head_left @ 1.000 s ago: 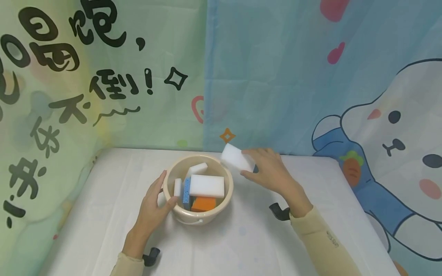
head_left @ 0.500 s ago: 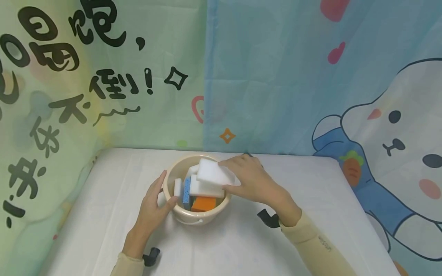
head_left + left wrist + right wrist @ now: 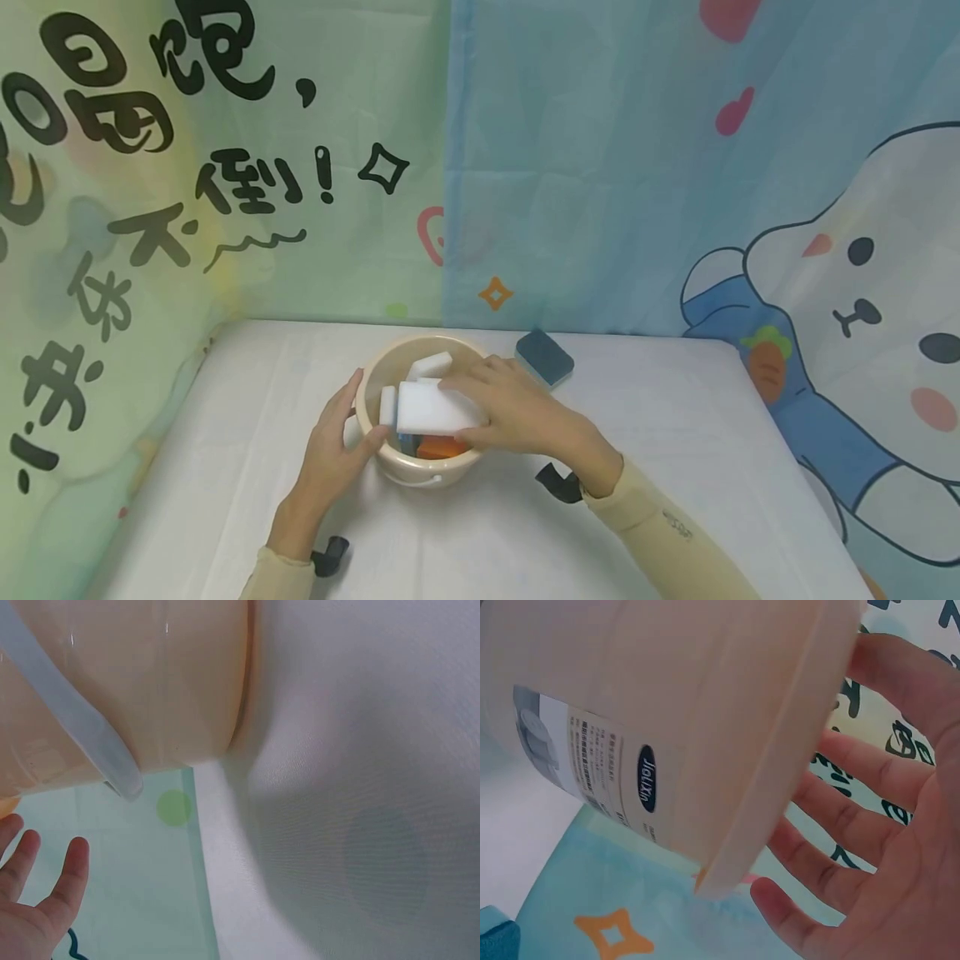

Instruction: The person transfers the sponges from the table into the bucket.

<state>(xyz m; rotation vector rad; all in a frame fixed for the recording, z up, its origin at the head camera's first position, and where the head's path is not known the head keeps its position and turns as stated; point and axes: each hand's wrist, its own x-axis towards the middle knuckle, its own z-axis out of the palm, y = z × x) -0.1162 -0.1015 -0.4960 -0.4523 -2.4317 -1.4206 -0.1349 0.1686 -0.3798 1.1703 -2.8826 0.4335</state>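
Observation:
My left hand (image 3: 326,450) rests against the left side of a beige bucket (image 3: 429,476), thumb over the rim and fingers lying straight along the outside. In the left wrist view its spread fingers show beneath the bucket wall (image 3: 150,690). My right hand (image 3: 517,408) reaches over the right rim and holds a white sponge block (image 3: 431,408) between thumb and fingers, inside the bucket's mouth. Around that block lie another white block (image 3: 430,365), a narrow white one (image 3: 387,407) and an orange sponge (image 3: 441,447). A blue sponge (image 3: 407,443) is mostly hidden underneath.
A dark blue-grey sponge (image 3: 544,358) lies on the white tabletop (image 3: 675,417), behind and right of the bucket. A printed curtain (image 3: 585,167) hangs along the table's back edge. The bucket's pale handle (image 3: 82,720) hangs down its near side.
My right hand has carried the white sponge block leftward and down from beside the bucket into its mouth. The dark sponge behind it has come into view. My left hand stays in place.

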